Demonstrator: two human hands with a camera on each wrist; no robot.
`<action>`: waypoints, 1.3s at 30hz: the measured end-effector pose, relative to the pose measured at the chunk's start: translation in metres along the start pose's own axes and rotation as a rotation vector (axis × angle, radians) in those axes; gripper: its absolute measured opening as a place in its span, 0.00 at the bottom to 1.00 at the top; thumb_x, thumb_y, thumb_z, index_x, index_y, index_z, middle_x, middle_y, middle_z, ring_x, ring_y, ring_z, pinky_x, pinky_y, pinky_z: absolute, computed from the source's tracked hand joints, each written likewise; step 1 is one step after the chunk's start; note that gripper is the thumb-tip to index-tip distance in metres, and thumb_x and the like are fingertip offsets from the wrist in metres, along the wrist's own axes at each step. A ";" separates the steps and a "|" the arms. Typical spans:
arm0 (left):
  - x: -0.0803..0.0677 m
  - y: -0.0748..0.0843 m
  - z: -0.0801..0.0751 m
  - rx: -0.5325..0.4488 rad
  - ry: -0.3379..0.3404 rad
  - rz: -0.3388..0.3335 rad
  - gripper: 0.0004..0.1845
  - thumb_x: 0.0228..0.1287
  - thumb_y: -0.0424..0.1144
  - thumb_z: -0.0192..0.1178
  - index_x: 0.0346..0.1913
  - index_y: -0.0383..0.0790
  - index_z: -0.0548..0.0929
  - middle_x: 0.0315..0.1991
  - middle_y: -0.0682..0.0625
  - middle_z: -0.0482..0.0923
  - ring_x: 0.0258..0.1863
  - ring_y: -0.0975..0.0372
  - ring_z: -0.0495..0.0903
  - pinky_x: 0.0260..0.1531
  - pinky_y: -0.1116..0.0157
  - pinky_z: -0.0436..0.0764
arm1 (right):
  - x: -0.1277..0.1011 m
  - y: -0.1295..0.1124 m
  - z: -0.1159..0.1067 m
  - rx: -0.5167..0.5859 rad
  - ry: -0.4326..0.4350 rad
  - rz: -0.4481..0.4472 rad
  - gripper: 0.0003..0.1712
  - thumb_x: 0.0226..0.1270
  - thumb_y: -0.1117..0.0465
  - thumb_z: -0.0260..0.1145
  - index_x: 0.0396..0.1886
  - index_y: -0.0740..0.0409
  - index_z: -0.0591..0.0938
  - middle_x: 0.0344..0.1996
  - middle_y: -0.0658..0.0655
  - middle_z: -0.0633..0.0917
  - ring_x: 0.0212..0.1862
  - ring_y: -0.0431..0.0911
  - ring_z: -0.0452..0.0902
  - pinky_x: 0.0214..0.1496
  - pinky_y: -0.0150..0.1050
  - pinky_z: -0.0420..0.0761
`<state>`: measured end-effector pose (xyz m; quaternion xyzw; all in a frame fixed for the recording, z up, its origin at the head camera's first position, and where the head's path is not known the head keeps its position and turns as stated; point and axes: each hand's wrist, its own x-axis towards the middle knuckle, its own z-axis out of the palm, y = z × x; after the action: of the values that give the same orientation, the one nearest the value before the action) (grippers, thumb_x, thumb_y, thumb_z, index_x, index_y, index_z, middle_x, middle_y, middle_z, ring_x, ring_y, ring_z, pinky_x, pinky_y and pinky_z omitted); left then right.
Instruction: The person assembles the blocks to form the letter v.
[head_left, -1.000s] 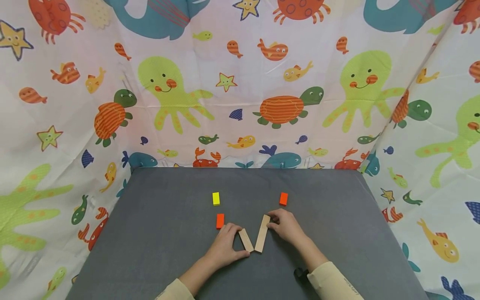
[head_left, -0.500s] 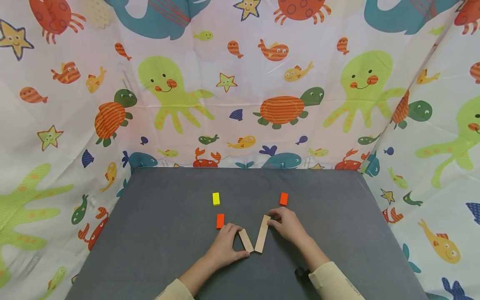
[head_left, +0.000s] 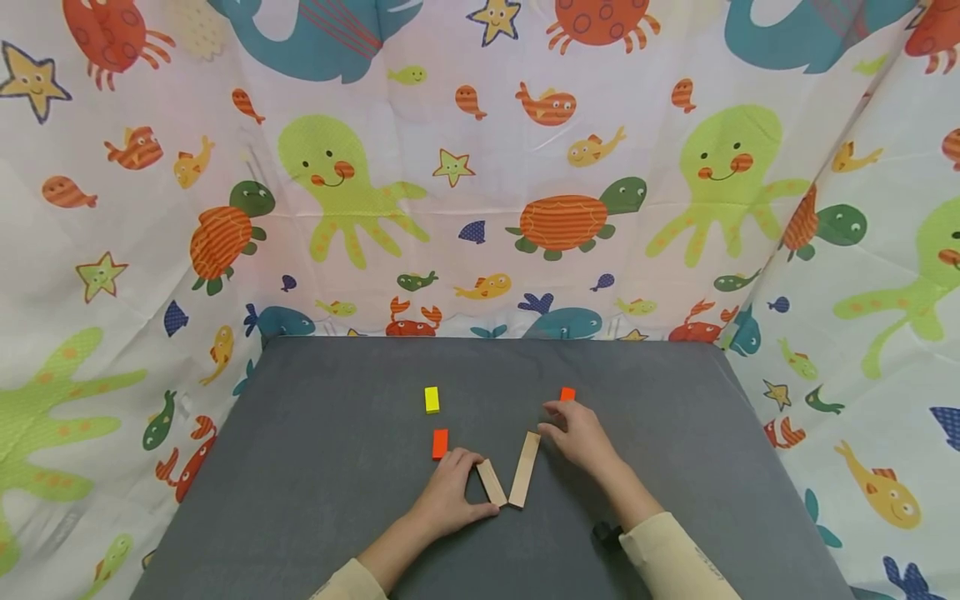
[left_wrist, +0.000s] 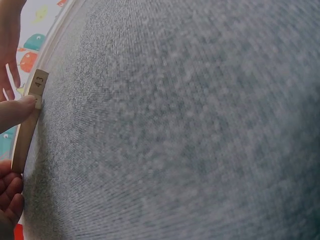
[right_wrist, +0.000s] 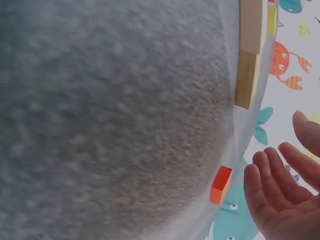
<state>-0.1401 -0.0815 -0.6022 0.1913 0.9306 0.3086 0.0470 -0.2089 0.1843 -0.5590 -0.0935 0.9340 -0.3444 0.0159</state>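
Note:
Two plain wooden blocks lie on the grey table in a V, their near ends meeting. My left hand (head_left: 446,492) holds the left wooden block (head_left: 492,483) lengthwise, thumb at its near end and fingertips at its far end. In the left wrist view that thumb (left_wrist: 20,111) presses beside an end face marked 43. My right hand (head_left: 585,437) hovers just right of the right wooden block (head_left: 525,469), fingers apart from it and holding nothing. Beyond that hand sits a red block (head_left: 567,394), partly hidden in the head view and fully seen in the right wrist view.
A yellow block (head_left: 432,400) lies at the back left of the grey table (head_left: 337,417), with a second red block (head_left: 440,444) in front of it, close to my left fingertips. A curtain (head_left: 480,192) printed with sea animals stands around the back and sides.
My right hand has come off the far end of the right wooden block and moved away and slightly right, now covering part of the red block. The left hand stays put.

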 end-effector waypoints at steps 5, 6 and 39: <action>0.000 0.000 -0.001 -0.008 -0.007 -0.009 0.40 0.47 0.58 0.79 0.60 0.43 0.77 0.53 0.52 0.75 0.55 0.59 0.73 0.59 0.55 0.77 | 0.006 -0.001 -0.005 0.003 0.015 -0.015 0.26 0.65 0.57 0.73 0.60 0.61 0.82 0.54 0.59 0.85 0.53 0.54 0.83 0.54 0.53 0.83; 0.000 0.000 0.000 -0.007 -0.006 -0.007 0.40 0.47 0.58 0.79 0.60 0.43 0.77 0.53 0.52 0.75 0.55 0.58 0.73 0.59 0.54 0.77 | 0.007 0.000 -0.006 0.002 0.021 -0.017 0.26 0.65 0.57 0.74 0.60 0.61 0.82 0.54 0.59 0.85 0.52 0.54 0.83 0.54 0.53 0.82; 0.001 -0.003 0.000 0.005 -0.026 -0.011 0.41 0.46 0.60 0.78 0.60 0.43 0.77 0.53 0.52 0.75 0.56 0.58 0.73 0.60 0.55 0.77 | 0.035 0.043 -0.023 -0.051 0.024 0.105 0.32 0.58 0.62 0.78 0.62 0.64 0.79 0.57 0.66 0.82 0.58 0.61 0.79 0.62 0.57 0.77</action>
<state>-0.1418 -0.0834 -0.6045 0.1904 0.9316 0.3037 0.0605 -0.2525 0.2245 -0.5686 -0.0405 0.9463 -0.3202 0.0206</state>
